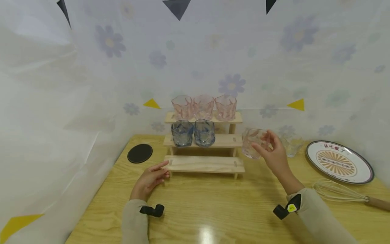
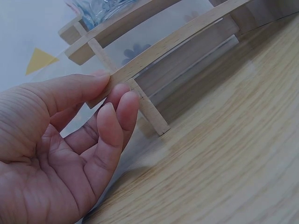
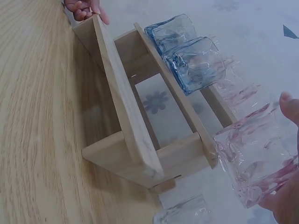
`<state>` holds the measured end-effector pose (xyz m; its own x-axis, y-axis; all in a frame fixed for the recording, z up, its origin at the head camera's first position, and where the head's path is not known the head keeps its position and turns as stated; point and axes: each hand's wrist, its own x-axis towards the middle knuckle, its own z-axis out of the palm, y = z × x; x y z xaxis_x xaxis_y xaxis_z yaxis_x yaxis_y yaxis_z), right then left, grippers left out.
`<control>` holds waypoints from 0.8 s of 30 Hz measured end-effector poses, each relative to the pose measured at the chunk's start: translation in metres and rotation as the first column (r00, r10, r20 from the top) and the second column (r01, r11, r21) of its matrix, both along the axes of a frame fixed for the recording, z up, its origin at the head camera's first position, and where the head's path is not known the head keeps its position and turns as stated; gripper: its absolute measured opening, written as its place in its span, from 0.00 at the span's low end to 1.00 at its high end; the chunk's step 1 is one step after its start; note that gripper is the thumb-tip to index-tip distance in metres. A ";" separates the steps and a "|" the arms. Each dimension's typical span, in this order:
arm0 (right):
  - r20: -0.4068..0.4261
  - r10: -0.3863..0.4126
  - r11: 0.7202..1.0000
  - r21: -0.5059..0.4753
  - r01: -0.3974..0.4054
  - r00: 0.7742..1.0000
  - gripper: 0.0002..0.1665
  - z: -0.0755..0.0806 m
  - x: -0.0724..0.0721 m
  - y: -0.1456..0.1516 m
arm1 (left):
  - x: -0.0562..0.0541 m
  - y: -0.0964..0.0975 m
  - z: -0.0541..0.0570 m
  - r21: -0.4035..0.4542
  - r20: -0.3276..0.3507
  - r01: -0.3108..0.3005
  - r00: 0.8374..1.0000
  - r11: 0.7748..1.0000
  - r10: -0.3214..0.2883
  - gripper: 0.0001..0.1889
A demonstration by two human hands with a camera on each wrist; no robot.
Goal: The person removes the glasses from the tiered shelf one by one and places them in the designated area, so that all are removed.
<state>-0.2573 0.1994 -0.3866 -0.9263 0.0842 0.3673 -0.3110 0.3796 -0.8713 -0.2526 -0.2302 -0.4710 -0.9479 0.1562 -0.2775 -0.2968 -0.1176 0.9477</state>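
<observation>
Sleeves [image 1: 320, 213] nearest; right hand [image 1: 276, 156] gripped glass [image 1: 250, 138], left hand [image 1: 148, 181] pinched rack [image 1: 207, 164]; I judged low approach risked clipping rack's right edge.

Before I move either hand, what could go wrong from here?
The pink-tinted glass, held in the fingers of the right hand, might slip or clip the right end of the middle shelf.

The left hand pinches the left end of the lowest shelf; a tug could jolt the two blue glasses.

A clear glass stands just beyond the right hand and might get knocked.
</observation>
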 end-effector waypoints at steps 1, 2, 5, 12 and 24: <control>0.000 -0.003 1.000 0.005 0.003 1.000 0.46 -0.002 0.001 0.002 | 0.000 0.000 0.000 0.001 0.001 -0.002 1.000 1.000 0.002 0.28; 0.001 -0.008 1.000 0.014 0.008 1.000 0.46 -0.004 0.002 0.004 | 0.000 -0.001 0.001 0.002 0.002 -0.005 1.000 1.000 0.005 0.28; 0.004 -0.022 0.999 0.029 0.021 1.000 0.46 -0.010 0.003 0.010 | 0.001 -0.001 0.002 0.002 0.003 -0.011 1.000 1.000 0.011 0.28; 0.027 -0.035 0.998 0.045 0.034 0.999 0.39 -0.032 -0.002 0.017 | 0.001 0.001 0.001 -0.012 0.001 -0.008 1.000 1.000 0.008 0.28; 0.101 -0.065 0.997 0.042 0.061 0.993 0.40 -0.062 -0.021 0.022 | -0.001 0.001 -0.001 -0.001 -0.001 -0.020 1.000 1.000 0.020 0.27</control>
